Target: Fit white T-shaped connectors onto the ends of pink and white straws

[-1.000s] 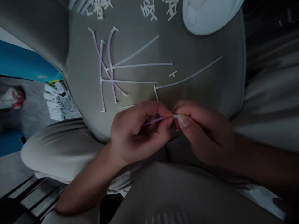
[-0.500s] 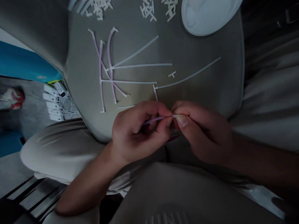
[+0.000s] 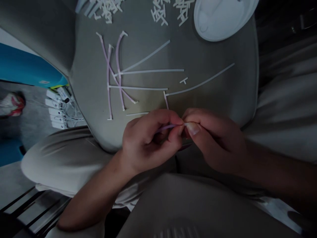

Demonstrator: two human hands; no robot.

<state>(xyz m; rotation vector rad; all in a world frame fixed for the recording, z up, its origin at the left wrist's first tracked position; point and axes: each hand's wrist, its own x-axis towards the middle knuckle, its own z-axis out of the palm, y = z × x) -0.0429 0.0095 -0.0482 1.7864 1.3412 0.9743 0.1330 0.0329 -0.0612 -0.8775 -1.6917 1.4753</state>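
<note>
My left hand (image 3: 151,142) pinches a thin purple tube (image 3: 166,127) between thumb and forefinger. Fingertip to fingertip with it, my right hand (image 3: 210,138) is closed on a small white fitting (image 3: 185,124) at the tube's end; most of the fitting is hidden by the fingers. Just beyond my hands lies a white T-shaped connector (image 3: 165,95) with a clear tube (image 3: 200,84) and a short purple piece running under my fingers. A loose T connector (image 3: 184,80) lies farther up. To the left, several purple tubes (image 3: 108,71) with white fittings cross each other, joined to clear tubes (image 3: 151,71).
All this lies on a grey chair seat (image 3: 223,96). Piles of white connectors (image 3: 159,11) and a white oval container (image 3: 218,23) stand along the far side. On the floor at left are white adapters with cables (image 3: 58,112) beside a blue object (image 3: 29,66).
My left hand has shifted slightly right, still pinching the purple tube. The right hand stays nearly in place. The whole view has moved a little.
</note>
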